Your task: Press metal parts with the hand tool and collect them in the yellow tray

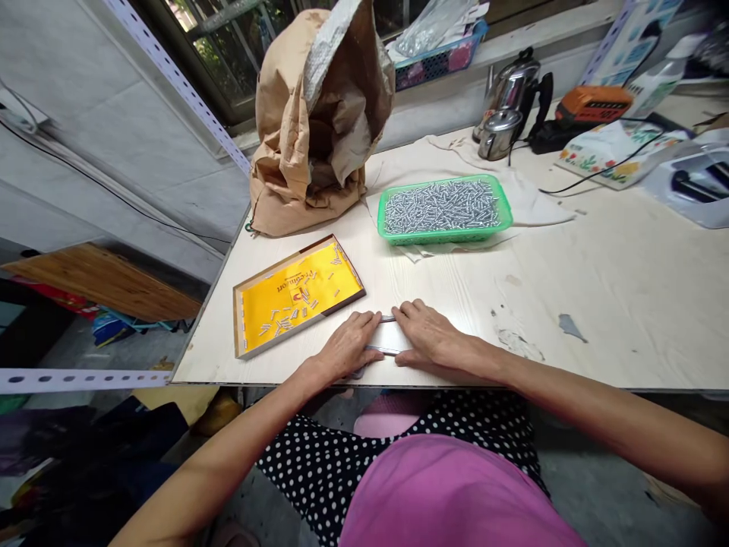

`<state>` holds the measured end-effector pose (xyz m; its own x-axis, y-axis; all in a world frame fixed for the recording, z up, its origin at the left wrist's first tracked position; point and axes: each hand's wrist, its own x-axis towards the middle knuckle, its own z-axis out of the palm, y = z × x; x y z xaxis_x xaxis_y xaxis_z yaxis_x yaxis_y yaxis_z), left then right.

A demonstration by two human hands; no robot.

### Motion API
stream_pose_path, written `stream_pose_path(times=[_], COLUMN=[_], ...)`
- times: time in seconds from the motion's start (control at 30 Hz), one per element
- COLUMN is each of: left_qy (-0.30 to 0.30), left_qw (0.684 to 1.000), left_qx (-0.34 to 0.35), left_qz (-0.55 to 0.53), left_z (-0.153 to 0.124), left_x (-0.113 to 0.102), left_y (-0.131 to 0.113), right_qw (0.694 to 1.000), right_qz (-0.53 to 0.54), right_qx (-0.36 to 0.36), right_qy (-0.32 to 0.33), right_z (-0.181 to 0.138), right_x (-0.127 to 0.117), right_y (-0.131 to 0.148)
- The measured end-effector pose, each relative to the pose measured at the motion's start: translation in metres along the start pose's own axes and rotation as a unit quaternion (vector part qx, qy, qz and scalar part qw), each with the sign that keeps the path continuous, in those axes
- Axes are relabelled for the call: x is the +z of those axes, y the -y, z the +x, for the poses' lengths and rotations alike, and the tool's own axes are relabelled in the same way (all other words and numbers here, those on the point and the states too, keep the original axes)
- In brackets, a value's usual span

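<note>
At the table's front edge, a flat, pale rectangular piece with dark edges (389, 336) lies between my hands. My left hand (351, 343) is closed over its left end, and my right hand (426, 334) grips the right end, thumbs toward me. Both ends are covered by the fingers, so the piece's kind is unclear. To the left sits a shallow cardboard tray (238, 323) with a yellow bottom and several small silvery pins scattered in it. Beyond my hands stands a green plastic basket (444, 237) heaped with similar small metal pins.
A large open brown paper bag (285, 163) stands at the back left of the table (598, 281). Behind the basket are a steel kettle (515, 83), a small metal pot (500, 134) and an orange device (595, 102) with a black cable. A blue basket (472, 45) rests on the sill.
</note>
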<state>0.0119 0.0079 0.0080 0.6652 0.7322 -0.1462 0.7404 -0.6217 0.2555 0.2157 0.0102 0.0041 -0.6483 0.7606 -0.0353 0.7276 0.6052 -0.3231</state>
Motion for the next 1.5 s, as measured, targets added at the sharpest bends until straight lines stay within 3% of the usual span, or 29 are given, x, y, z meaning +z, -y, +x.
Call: stream_pose_path(times=[0.2, 0.4, 0.6, 0.77, 0.93, 1.17, 1.27, 1.43, 1.5], left_qy=[0.012, 0.022, 0.029, -0.07, -0.164, -0.194, -0.203, -0.216, -0.219], left_qw=[1.0, 0.999, 1.0, 0.996, 0.985, 0.979, 0.977, 0.974, 0.974], left_qx=[0.003, 0.007, -0.006, -0.054, -0.055, -0.037, -0.037, -0.043, -0.036], left_qz=[0.014, -0.029, -0.002, -0.001, -0.025, -0.054, -0.053, -0.048, -0.046], left_z=[0.012, 0.021, 0.024, 0.004, -0.023, -0.029, -0.027, -0.024, -0.027], left_x=[-0.003, -0.001, 0.005, 0.025, 0.056, 0.066, 0.066, 0.074, 0.074], left_y=[-0.007, -0.004, -0.001, -0.016, -0.041, -0.048, -0.047, -0.049, -0.053], right_qw=[1.0, 0.998, 0.996, 0.996, 0.996, 0.992, 0.989, 0.98, 0.971], right_qz=[-0.025, -0.057, -0.074, -0.077, -0.089, -0.117, -0.14, -0.104, -0.103], right_qx=[-0.002, -0.035, -0.037, -0.008, -0.012, 0.023, 0.033, -0.169, -0.214], right_qy=[-0.014, -0.019, -0.014, -0.042, -0.023, -0.035, -0.036, -0.01, 0.013], right_z=[-0.004, 0.006, 0.01, 0.006, 0.007, 0.035, 0.049, 0.072, 0.081], right_x=[-0.001, 0.018, 0.026, 0.012, 0.008, 0.0, -0.009, -0.005, 0.006], right_y=[-0.005, -0.01, -0.008, -0.013, -0.03, -0.046, -0.027, 0.041, 0.059])
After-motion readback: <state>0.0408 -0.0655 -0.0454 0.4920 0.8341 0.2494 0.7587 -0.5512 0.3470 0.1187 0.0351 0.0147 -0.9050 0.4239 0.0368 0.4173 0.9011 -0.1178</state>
